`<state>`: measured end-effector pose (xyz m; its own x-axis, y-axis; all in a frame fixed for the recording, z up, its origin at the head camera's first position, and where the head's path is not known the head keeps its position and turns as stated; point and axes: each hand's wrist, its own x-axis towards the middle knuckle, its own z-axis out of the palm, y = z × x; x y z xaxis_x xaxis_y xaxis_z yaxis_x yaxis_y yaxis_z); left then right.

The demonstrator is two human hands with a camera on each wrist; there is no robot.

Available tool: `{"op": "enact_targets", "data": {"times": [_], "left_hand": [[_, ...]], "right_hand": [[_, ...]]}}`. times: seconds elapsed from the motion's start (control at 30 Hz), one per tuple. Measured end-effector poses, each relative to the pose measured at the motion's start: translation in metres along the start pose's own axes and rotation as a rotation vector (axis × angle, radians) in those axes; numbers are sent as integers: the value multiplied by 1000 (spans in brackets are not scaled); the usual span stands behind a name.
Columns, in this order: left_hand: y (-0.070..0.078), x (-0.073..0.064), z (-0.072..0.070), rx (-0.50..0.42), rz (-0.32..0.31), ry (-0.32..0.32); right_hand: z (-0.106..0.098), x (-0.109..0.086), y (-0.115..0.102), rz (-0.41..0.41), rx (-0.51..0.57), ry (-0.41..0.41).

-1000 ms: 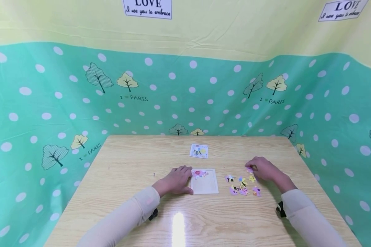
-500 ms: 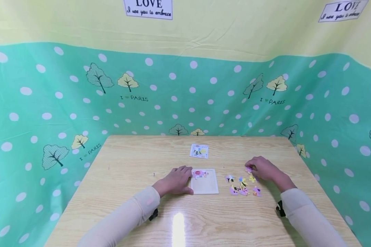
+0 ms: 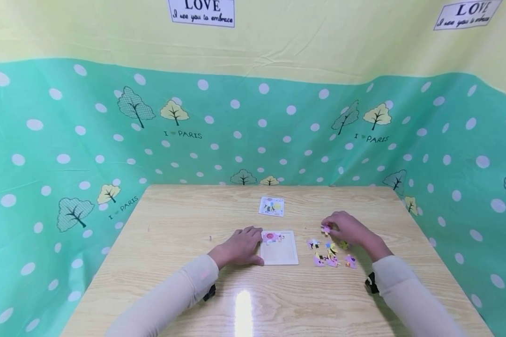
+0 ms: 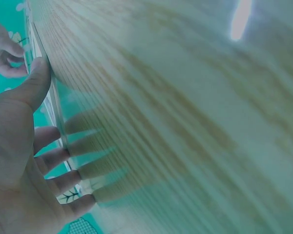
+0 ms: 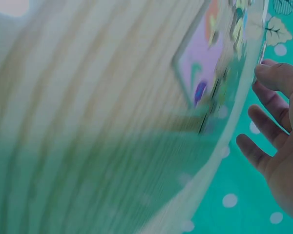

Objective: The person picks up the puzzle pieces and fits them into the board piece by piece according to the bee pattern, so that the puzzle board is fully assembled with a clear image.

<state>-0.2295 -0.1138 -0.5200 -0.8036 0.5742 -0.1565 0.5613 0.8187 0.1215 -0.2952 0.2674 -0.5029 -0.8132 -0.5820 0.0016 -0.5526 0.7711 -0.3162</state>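
Observation:
In the head view my right hand [image 3: 349, 229] pinches a pink jigsaw piece [image 3: 325, 230] between thumb and fingertips, at the back of the loose pieces. The right wrist view shows this piece edge-on. My left hand [image 3: 241, 246] rests along the left side of a white square puzzle tray [image 3: 279, 256]. Its fingers lie spread, with the thumb [image 4: 36, 83] at the tray's near corner. Along the tray's back edge lie pink pieces [image 3: 273, 237] with a red round print. Several loose jigsaw pieces [image 3: 331, 249], pink and yellow, lie right of the tray.
Behind the tray lies a square picture card [image 3: 271, 206] with a bee-like print. A tiny scrap [image 3: 210, 238] is on the wooden table [image 3: 173, 210] to the left. Green and yellow curtain fabric [image 3: 253, 121] encloses the table's back and sides.
My right hand has drawn the pink jigsaw piece away from the back right of the loose pieces and moved left toward the tray. The left hand and tray have stayed put.

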Motion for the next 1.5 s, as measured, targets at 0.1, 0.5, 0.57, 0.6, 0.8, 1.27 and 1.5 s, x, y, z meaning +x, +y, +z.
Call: {"op": "enact_targets", "data": {"times": [0.1, 0.5, 0.57, 0.6, 0.8, 1.27, 1.5], "left_hand": [[0, 0, 0, -5, -1, 5], [0, -1, -2, 3, -5, 6], [1, -2, -2, 3, -5, 4], [0, -1, -2, 3, -4, 3], [0, -1, -1, -10, -5, 2], [1, -1, -1, -23, -17, -9], [1, 1, 1, 4, -16, 1]], "right_hand": [[2, 6, -7, -11, 5, 4], [14, 24, -32, -50, 9, -7], [15, 27, -36, -65, 10, -10], [16, 28, -38, -68, 13, -14], [20, 33, -50, -63, 45, -41], [31, 49, -78, -120, 44, -64], [36, 55, -84, -170, -1, -56]]}}
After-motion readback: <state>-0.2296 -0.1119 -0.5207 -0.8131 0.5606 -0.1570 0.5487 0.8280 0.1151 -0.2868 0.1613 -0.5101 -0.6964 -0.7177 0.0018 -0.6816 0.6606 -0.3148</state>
